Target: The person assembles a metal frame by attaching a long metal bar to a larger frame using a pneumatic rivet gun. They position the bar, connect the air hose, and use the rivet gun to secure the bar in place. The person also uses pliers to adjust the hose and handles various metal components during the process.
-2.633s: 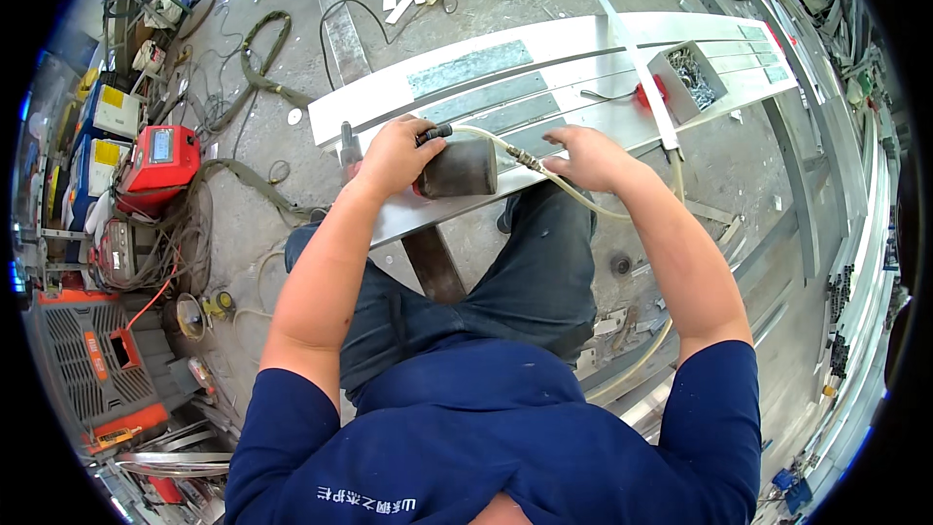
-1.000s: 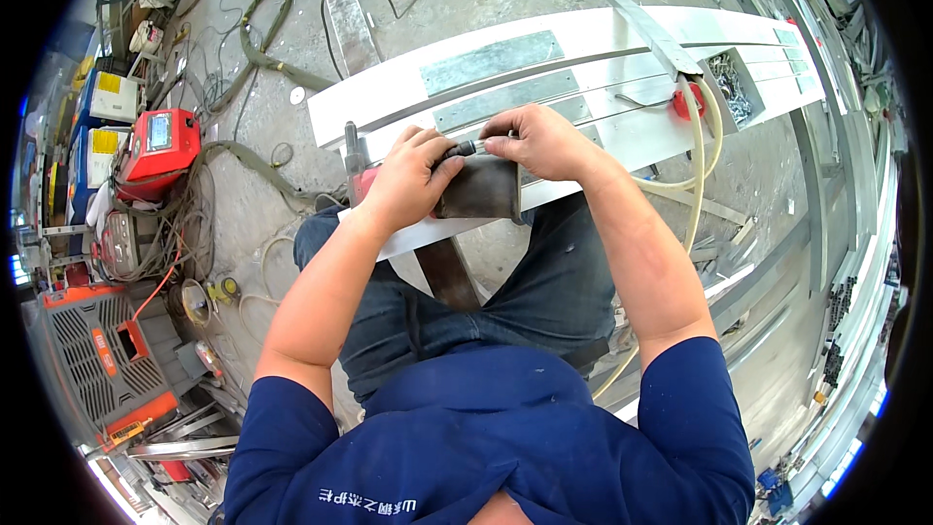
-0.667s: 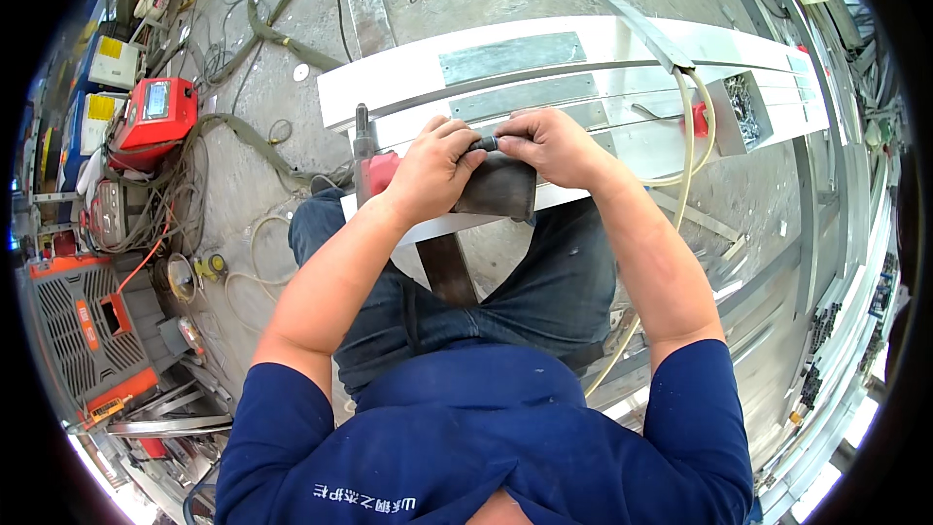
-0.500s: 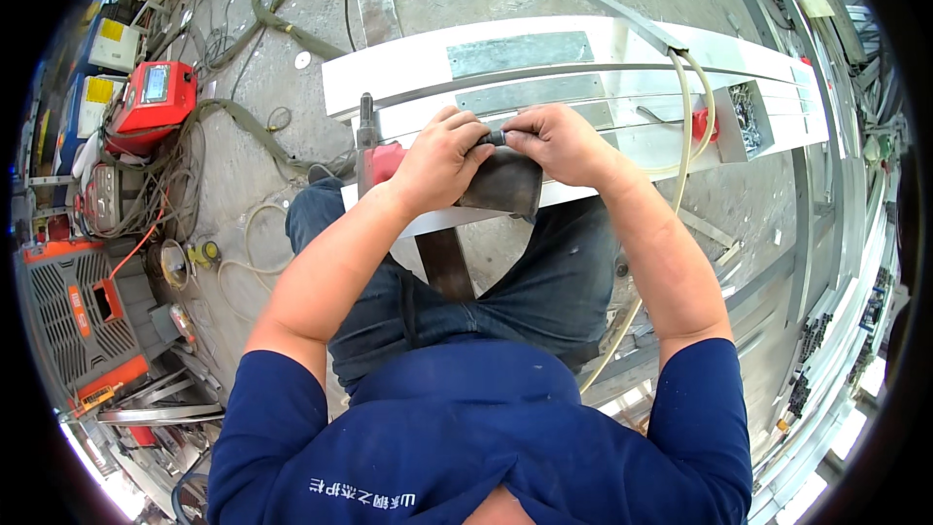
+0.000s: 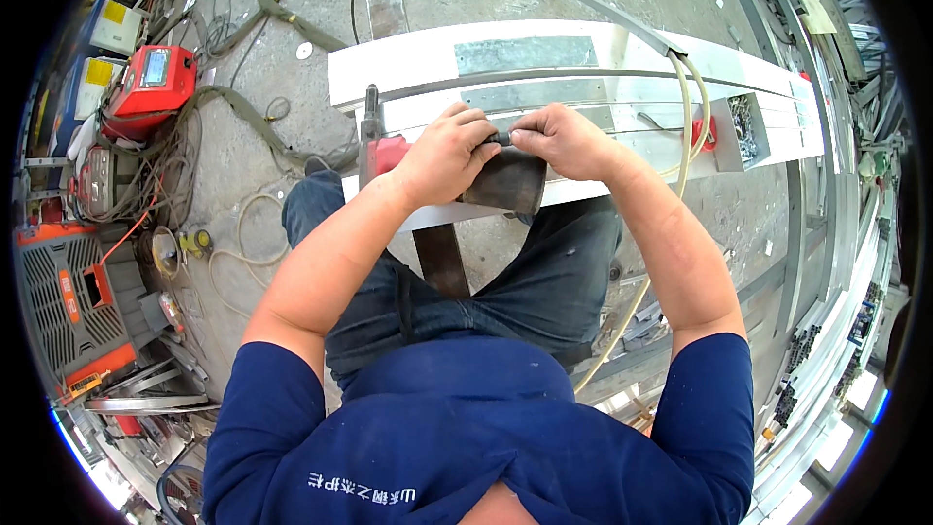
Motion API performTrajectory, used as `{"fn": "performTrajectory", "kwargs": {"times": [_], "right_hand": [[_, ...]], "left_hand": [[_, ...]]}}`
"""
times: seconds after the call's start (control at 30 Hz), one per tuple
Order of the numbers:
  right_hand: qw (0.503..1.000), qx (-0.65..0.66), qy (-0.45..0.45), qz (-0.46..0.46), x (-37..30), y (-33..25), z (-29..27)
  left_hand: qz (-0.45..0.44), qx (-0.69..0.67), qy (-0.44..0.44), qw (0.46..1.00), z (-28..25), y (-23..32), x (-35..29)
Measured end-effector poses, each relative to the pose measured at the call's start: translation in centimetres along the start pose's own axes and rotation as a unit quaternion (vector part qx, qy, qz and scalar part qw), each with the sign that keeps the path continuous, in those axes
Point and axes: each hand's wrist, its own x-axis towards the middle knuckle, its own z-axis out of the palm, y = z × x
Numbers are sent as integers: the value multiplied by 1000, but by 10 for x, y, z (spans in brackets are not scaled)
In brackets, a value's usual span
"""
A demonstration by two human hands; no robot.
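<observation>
Both of my hands meet above the near edge of a white workbench. My left hand has its fingers closed around one end of a small dark cylindrical part. The other end is pinched between thumb and fingers of my right hand. Just beneath them is a dark brown, rounded piece, its upper side partly covered by my hands. Beside my left wrist lies a red tool body with a dark metal nozzle pointing away; whether it joins the brown piece is hidden.
An open box of small metal pieces stands on the bench's right. A pale hose hangs over the bench beside a grey metal bar. A red machine with a screen and tangled cables occupy the left floor.
The view has shifted slightly. My hands stay together on the dark cylindrical part, with little visible change in grip.
</observation>
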Motion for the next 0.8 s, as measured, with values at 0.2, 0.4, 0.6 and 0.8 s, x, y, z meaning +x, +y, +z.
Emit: {"fn": "performTrajectory", "kwargs": {"times": [0.2,0.4,0.6,0.8], "right_hand": [[1000,-7,2,10,-1,-1,0],[1000,4,12,18,-1,4,2],[996,65,41,51,-15,13,-1],[994,88,55,-32,-63,7,-7]], "left_hand": [[-6,-14,-2,1000,-1,1,0],[12,-25,9,1000,-1,-3,-2],[1,-17,4,1000,-1,0,-1],[-44,-16,13,999,0,4,-6]]}}
